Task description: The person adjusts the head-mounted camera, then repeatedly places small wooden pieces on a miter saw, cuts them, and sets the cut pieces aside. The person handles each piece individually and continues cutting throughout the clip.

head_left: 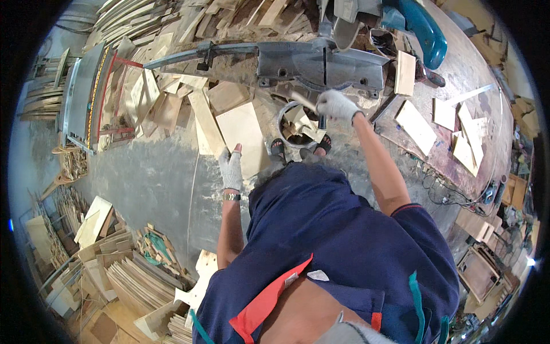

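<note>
My right hand (pixel 338 106), in a white knit glove, is closed over the front of the mitre saw's base (pixel 321 66). A short pale wood strip (pixel 303 101), smeared by motion, sticks out from its left side. Just below that hand shows a dark handle (pixel 322 121); I cannot tell if they touch. A bucket (pixel 282 127) holding wood scraps (pixel 303 124) stands beneath it, between my feet. My left hand (pixel 231 169), gloved with bare thumb tip showing, has thumb and fingers apart. It is beside the lower edge of a pale plywood board (pixel 243 137); contact is unclear.
The saw's blue-green handle (pixel 429 40) rises at upper right. Cut boards (pixel 416 127) lie on a worktop (pixel 487 97) to the right, near loose cables (pixel 441 192). A red-framed metal stand (pixel 94 97) is at left. Stacked panels (pixel 143 284) fill the lower left.
</note>
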Tool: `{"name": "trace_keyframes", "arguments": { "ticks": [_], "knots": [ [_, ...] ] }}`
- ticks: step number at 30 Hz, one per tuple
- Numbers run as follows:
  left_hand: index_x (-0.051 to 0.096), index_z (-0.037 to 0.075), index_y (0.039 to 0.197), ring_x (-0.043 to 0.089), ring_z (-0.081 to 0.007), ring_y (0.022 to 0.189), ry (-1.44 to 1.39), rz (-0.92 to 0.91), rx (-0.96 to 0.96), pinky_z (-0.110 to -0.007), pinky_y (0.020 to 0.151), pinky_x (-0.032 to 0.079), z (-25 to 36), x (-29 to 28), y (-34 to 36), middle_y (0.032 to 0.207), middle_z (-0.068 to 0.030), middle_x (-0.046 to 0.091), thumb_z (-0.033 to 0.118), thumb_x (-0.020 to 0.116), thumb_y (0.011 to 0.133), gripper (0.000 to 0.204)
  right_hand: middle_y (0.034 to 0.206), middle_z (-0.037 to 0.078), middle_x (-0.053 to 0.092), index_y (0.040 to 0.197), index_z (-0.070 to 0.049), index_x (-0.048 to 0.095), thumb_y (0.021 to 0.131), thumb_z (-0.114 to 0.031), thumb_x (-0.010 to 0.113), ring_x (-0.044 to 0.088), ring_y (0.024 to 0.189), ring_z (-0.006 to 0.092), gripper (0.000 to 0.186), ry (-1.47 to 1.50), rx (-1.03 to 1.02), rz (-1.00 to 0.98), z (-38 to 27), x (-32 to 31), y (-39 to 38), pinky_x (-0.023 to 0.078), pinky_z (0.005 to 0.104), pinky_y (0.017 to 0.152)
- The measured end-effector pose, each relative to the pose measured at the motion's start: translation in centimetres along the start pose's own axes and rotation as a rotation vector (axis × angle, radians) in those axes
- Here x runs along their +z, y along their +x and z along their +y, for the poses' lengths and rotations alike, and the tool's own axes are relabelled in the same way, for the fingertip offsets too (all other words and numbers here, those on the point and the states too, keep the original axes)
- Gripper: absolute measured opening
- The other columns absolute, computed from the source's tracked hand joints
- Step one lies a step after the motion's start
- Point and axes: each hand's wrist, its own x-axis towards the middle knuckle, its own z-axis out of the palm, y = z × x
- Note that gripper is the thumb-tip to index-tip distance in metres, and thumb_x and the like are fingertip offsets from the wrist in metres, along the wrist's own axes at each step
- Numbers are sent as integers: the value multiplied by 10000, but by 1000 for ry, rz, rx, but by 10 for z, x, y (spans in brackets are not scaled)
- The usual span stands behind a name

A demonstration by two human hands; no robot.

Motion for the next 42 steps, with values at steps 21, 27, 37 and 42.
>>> {"name": "trace_keyframes", "arguments": {
  "ticks": [21,27,37,42],
  "knots": [
    [509,43,1473,666,-191,1130,-162,-838,-47,-347,967,543,92,181,-24,1317,-109,652,332,609,1072,505,1086,61,733,1351,9,624,1022,-202,672,664,982,132,394,1310,152,803,82,113,-128,544,295,855],
    [541,26,1414,676,-147,1015,-105,-837,-39,-273,877,531,71,185,-27,1202,-81,682,286,622,1072,437,1071,40,720,1230,0,669,1017,-267,688,632,927,116,341,1342,223,1357,188,117,-133,514,277,831],
    [554,1,1399,669,-131,1012,-70,-849,5,-266,867,523,73,190,-33,1196,-77,682,199,612,1072,386,1415,217,584,1429,-68,526,747,-414,858,553,1316,398,833,-167,522,1142,296,-54,-181,459,465,1103],
    [545,-20,1383,662,-177,1054,-18,-860,60,-303,925,529,74,187,-38,1211,-101,667,183,641,1049,402,1538,199,489,1508,-113,469,658,-355,911,475,1423,399,988,-576,386,670,338,-104,-188,409,523,1159]
  ]
}}
